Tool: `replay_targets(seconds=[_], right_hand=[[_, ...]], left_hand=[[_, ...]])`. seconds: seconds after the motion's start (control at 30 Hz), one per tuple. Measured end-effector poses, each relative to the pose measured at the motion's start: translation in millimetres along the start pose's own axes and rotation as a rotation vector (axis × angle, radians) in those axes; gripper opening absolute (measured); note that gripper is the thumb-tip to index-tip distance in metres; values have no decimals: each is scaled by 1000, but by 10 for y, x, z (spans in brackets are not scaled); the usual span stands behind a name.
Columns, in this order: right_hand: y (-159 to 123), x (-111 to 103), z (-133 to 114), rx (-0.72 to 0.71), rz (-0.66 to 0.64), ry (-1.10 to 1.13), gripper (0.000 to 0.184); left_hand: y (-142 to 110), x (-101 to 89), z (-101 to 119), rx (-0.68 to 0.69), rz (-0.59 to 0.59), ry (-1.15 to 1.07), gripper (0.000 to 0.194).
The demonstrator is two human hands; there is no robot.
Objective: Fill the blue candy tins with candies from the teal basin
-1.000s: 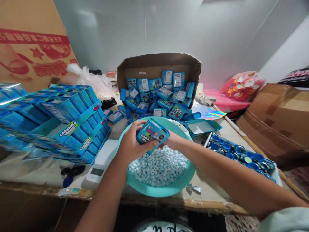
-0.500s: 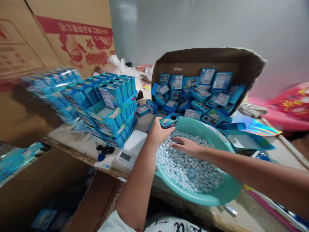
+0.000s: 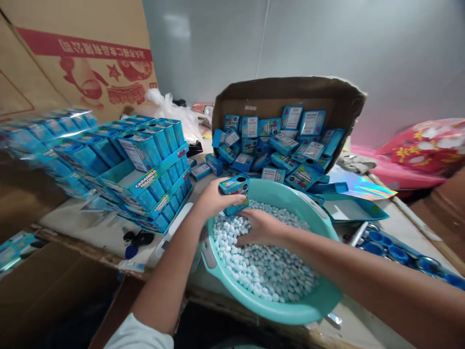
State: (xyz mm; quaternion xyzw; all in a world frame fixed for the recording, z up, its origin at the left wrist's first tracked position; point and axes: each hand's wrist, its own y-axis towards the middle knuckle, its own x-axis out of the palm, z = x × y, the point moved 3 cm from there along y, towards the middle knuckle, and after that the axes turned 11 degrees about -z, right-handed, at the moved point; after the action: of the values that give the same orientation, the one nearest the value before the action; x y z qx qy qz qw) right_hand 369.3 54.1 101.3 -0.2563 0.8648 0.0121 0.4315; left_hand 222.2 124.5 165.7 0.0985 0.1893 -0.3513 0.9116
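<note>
Table edge (image 3: 83, 250) lies near basin (image 3: 276, 310); left grip (image 3: 211, 199) clamps box (image 3: 233, 186), right grip (image 3: 262, 226) apart among candies (image 3: 271, 281).

The turquoise basin (image 3: 274, 312) has pale grey handles (image 3: 209, 254); its pellets (image 3: 269, 276) mix white with light blue. Above them, a blue box (image 3: 235, 186) carries multicoloured print. Far left, red drawings mark a brown carton (image 3: 105, 17). Far right, a red bag (image 3: 417, 150) shows yellow and white motifs.

Small print on the held box (image 3: 232, 186) is unreadable; the left forearm (image 3: 170, 276) mostly hides the white scale (image 3: 174, 229).
</note>
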Motion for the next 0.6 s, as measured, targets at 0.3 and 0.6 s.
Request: replay_targets(seconds=[0.3,0.6], right_hand=[[-43,-241,49,64,32,-98,36],[-364,-487,-169,-77,222,277,16]], left_hand=[[199,37,-32,40,-187,8,45],[134,53,-127,55,-166,131,45]])
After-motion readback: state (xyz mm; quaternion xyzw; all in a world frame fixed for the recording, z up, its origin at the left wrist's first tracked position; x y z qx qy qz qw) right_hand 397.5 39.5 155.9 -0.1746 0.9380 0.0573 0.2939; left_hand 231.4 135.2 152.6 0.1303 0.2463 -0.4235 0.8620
